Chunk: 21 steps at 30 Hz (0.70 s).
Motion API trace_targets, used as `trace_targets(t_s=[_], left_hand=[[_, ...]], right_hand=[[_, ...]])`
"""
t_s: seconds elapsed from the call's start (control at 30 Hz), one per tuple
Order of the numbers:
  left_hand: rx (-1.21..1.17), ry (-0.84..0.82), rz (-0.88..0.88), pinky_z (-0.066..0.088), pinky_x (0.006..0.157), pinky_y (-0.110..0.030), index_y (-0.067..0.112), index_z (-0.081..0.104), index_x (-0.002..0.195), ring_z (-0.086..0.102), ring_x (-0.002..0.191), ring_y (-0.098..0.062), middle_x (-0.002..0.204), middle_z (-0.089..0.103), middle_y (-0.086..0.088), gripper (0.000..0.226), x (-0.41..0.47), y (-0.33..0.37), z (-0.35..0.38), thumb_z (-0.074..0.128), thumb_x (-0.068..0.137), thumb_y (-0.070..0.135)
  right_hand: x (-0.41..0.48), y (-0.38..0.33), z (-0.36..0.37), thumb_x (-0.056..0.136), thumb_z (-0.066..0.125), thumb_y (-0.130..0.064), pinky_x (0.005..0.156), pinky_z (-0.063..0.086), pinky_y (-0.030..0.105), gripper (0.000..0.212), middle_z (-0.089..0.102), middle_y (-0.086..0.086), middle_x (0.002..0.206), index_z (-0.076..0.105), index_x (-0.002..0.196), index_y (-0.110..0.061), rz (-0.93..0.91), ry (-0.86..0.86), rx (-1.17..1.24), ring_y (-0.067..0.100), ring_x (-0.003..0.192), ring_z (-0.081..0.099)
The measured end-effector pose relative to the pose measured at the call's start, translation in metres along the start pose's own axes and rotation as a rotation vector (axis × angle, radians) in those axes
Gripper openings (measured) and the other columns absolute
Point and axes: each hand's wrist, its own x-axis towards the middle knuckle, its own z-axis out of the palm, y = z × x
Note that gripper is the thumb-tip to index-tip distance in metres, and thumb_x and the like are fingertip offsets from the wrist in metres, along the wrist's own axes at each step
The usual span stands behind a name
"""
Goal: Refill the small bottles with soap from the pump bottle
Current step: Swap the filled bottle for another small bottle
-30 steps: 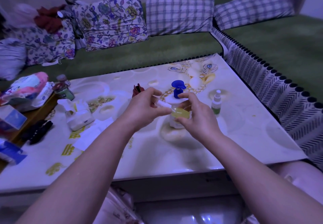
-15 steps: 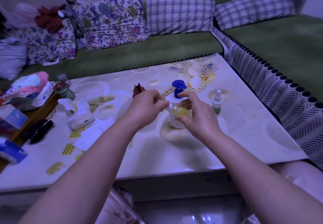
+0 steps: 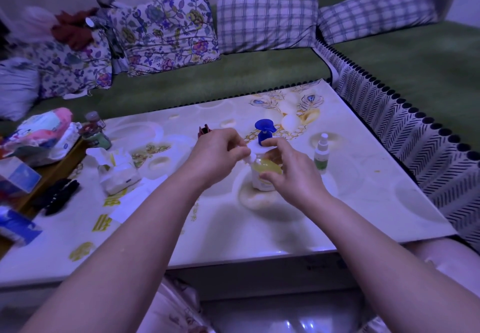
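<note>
While the left hand point(image 3: 218, 153) curls its fingers and pinches a small white cap point(image 3: 248, 160) between thumb and fingertips, the right hand point(image 3: 291, 174) grips a small bottle point(image 3: 267, 169) of yellow liquid, thumb on the near side and fingers wrapped over the far side. The cap sits at the upper left of the small bottle, at its neck; can't tell whether it is screwed on or off.

The small bottle is held up directly in front of the pump bottle point(image 3: 259, 184), which has a white body and wide white collar, with its blue pump head point(image 3: 263, 131) standing above both hands. The pump bottle stands upright near the middle of the patterned table point(image 3: 285, 228).

Just right of the right hand is a spray bottle point(image 3: 322, 153), upright, with a white top and green label, not touched. Behind the left hand there is a dark red object point(image 3: 204, 130), mostly hidden. Further left is an open tissue pack point(image 3: 119, 174), then two capped bottles point(image 3: 96, 135) at the table's left edge, with a black item point(image 3: 57, 196) nearby.

Beyond the table is a green sofa point(image 3: 233, 78) with a floral pillow point(image 3: 166, 31) and a plaid pillow point(image 3: 265, 23).
</note>
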Motion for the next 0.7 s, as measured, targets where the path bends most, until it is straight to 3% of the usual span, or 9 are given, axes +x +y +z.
trace_targets(t_s=[0.13, 0.23, 0.33, 0.5, 0.63, 0.7], left_hand=[[-0.067, -0.007, 0.046, 0.055, 0.080, -0.042, 0.023, 0.067, 0.079, 0.067, 0.079, -0.021, 0.076, 0.068, -0.002, 0.008, -0.002, -0.002, 0.000, 0.071, 0.080, 0.017], [-0.020, -0.010, 0.089, 0.044, 0.063, -0.018, 0.021, 0.067, 0.084, 0.054, 0.064, -0.004, 0.068, 0.056, 0.009, 0.008, -0.003, -0.002, 0.002, 0.072, 0.080, 0.017], [0.006, 0.007, 0.122, 0.035, 0.057, -0.015, 0.023, 0.066, 0.086, 0.048, 0.061, 0.000, 0.066, 0.051, 0.011, 0.009, -0.003, 0.000, 0.005, 0.070, 0.081, 0.017], [-0.020, 0.019, 0.148, 0.046, 0.071, -0.022, 0.022, 0.064, 0.098, 0.059, 0.076, -0.007, 0.079, 0.062, 0.011, 0.018, -0.004, 0.009, 0.014, 0.068, 0.081, 0.017], [-0.067, -0.072, 0.189, 0.048, 0.078, -0.020, 0.018, 0.057, 0.116, 0.061, 0.086, -0.006, 0.093, 0.063, 0.010, 0.039, -0.006, 0.026, 0.033, 0.072, 0.080, 0.019], [-0.055, -0.114, 0.185, 0.046, 0.084, -0.022, 0.019, 0.051, 0.126, 0.059, 0.096, -0.010, 0.107, 0.061, 0.007, 0.049, -0.006, 0.034, 0.043, 0.072, 0.082, 0.025]], right_hand=[[0.000, 0.003, -0.002, 0.079, 0.072, -0.020, 0.075, 0.040, 0.029, 0.056, 0.065, -0.011, 0.110, 0.045, 0.127, -0.026, 0.004, -0.024, 0.000, 0.015, 0.095, 0.059], [-0.001, 0.005, 0.000, 0.078, 0.072, -0.019, 0.084, 0.045, 0.034, 0.057, 0.066, -0.010, 0.107, 0.045, 0.128, -0.026, 0.022, -0.033, 0.018, 0.017, 0.100, 0.059], [-0.002, 0.007, 0.000, 0.078, 0.073, -0.018, 0.085, 0.046, 0.034, 0.058, 0.064, -0.014, 0.100, 0.045, 0.128, -0.028, 0.047, -0.039, 0.057, 0.014, 0.099, 0.060], [0.000, 0.008, -0.004, 0.075, 0.075, -0.023, 0.075, 0.042, 0.024, 0.061, 0.062, -0.014, 0.094, 0.047, 0.129, -0.030, 0.080, -0.070, 0.058, 0.009, 0.095, 0.060], [-0.007, 0.017, -0.005, 0.072, 0.074, -0.023, 0.067, 0.042, 0.025, 0.034, 0.062, -0.014, 0.086, 0.054, 0.098, -0.035, 0.133, -0.035, 0.043, 0.009, 0.089, 0.063], [-0.012, 0.030, -0.008, 0.077, 0.071, -0.026, 0.067, 0.041, 0.025, 0.028, 0.060, -0.018, 0.081, 0.051, 0.093, -0.037, 0.206, 0.057, 0.093, 0.006, 0.084, 0.062]])
